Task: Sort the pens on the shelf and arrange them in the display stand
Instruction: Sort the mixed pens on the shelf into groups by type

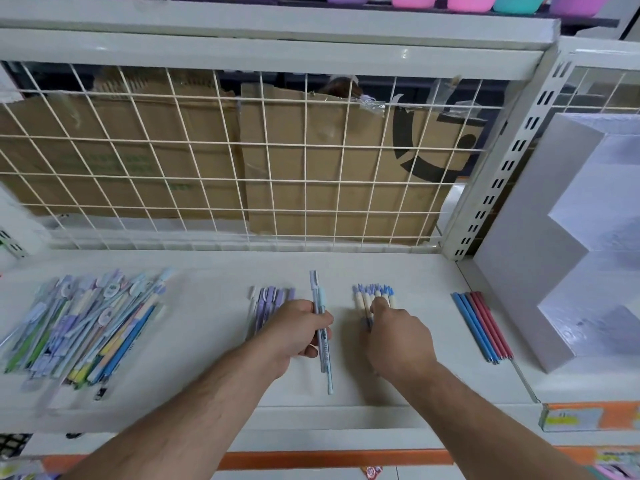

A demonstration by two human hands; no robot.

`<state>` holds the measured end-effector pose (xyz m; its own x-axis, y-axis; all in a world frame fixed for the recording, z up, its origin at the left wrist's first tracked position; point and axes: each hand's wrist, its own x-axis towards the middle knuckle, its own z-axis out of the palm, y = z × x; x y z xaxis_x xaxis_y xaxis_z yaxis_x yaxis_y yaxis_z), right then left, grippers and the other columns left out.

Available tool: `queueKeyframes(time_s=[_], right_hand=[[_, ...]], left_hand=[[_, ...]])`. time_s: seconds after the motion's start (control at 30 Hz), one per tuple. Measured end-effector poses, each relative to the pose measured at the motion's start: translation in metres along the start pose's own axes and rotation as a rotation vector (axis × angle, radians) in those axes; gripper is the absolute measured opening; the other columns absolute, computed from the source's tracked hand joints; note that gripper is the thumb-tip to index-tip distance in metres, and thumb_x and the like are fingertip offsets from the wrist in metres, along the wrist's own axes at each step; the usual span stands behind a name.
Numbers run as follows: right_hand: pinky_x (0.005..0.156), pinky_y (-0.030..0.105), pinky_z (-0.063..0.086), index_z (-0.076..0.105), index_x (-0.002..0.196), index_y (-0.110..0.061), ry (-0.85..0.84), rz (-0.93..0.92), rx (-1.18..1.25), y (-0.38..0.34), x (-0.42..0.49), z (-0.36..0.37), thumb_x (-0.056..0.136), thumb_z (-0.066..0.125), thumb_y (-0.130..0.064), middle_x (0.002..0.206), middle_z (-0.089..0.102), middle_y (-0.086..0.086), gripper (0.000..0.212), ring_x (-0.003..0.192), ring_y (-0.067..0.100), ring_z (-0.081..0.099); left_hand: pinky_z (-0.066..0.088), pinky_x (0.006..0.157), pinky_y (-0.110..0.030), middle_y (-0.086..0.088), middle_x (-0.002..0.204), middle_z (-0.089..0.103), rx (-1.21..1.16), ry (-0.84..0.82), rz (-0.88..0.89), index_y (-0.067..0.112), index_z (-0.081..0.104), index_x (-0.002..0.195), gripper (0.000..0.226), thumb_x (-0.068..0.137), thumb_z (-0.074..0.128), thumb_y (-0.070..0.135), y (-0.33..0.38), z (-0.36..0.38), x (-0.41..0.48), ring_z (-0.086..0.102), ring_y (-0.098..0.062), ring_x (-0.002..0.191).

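Nearest the camera, two bare forearms reach over the shelf's front edge. The left hand (pixel 298 332) has its fingers curled round two or three pale blue pens (pixel 325 362), gripping them mid-barrel so that both ends stick out, caps pointing far. The right hand (pixel 398 336) rests on a small group of cream-and-blue pens (pixel 372 294). Its fingers are bent down onto them, but whether they pinch any cannot be told, since the hand covers them.

The pens look light, stiff and smooth, so they are likely to roll or slide out of a loose bundle. A firm hold round the middle of a bunch, as the left hand has, should keep them aligned.

Just left of the left hand lies a row of purple pens (pixel 268 296). Well to the right lie blue and pink pens (pixel 481 323), side by side. A mixed heap of pens (pixel 86 323) sits unsorted at far left on the white shelf (pixel 214 341). The stepped white display stand (pixel 519 237) is at the right end, with no pens visible in it. Behind runs wire mesh (pixel 242 150), with cardboard boxes (pixel 311 168) beyond it.
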<state>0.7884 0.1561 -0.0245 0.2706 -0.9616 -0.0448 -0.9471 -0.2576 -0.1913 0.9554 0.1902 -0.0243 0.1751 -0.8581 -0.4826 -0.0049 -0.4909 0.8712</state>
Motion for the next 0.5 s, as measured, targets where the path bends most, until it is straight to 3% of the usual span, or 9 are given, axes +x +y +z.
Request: queueKeyframes(time_s=[0.17,0.23,0.3,0.37,0.5], right_hand=[[0.063,0.03,0.045,0.048,0.113,-0.019,0.014,0.013,0.07,-0.006,-0.002,-0.002,0.099,0.046,-0.029,0.092,0.067,0.002,0.018,0.08,0.025,0.062],[0.064,0.028,0.049,0.055,0.107,-0.023,0.018,0.043,0.288,-0.013,-0.004,-0.002,0.095,0.054,-0.035,0.084,0.067,-0.003,0.017,0.076,0.018,0.064],[0.057,0.023,0.047,0.062,0.095,-0.022,-0.033,0.07,0.604,-0.023,-0.007,-0.003,0.09,0.066,-0.035,0.071,0.065,-0.006,0.015,0.06,0.008,0.059],[0.051,0.021,0.044,0.064,0.091,-0.018,-0.149,0.082,0.858,-0.035,-0.01,-0.003,0.089,0.072,-0.031,0.071,0.07,0.002,0.015,0.052,0.007,0.057],[0.042,0.021,0.04,0.06,0.102,-0.014,-0.285,0.095,1.033,-0.052,-0.014,-0.006,0.089,0.071,-0.012,0.077,0.073,0.013,0.017,0.05,0.012,0.062]], left_hand=[[0.044,0.05,-0.023,-0.005,0.074,0.061,-0.024,-0.012,-0.013,-0.002,0.065,0.107,0.018,0.095,0.059,0.01,0.0,-0.006,-0.002,0.052,-0.017,0.061],[0.045,0.048,-0.023,-0.005,0.075,0.058,-0.052,-0.011,-0.019,-0.003,0.065,0.109,0.019,0.095,0.06,0.009,0.0,-0.008,-0.003,0.052,-0.015,0.056],[0.046,0.048,-0.022,-0.005,0.074,0.06,-0.058,-0.025,-0.018,-0.001,0.066,0.106,0.016,0.096,0.06,0.009,0.0,-0.011,-0.006,0.055,-0.012,0.052],[0.046,0.048,-0.021,-0.007,0.074,0.064,-0.055,-0.041,-0.007,0.002,0.068,0.101,0.012,0.097,0.06,0.011,0.001,-0.016,-0.009,0.057,-0.011,0.05],[0.043,0.054,-0.03,-0.009,0.067,0.067,-0.047,-0.019,0.017,-0.001,0.068,0.1,0.016,0.094,0.065,0.014,-0.004,-0.034,-0.012,0.057,-0.02,0.052]])
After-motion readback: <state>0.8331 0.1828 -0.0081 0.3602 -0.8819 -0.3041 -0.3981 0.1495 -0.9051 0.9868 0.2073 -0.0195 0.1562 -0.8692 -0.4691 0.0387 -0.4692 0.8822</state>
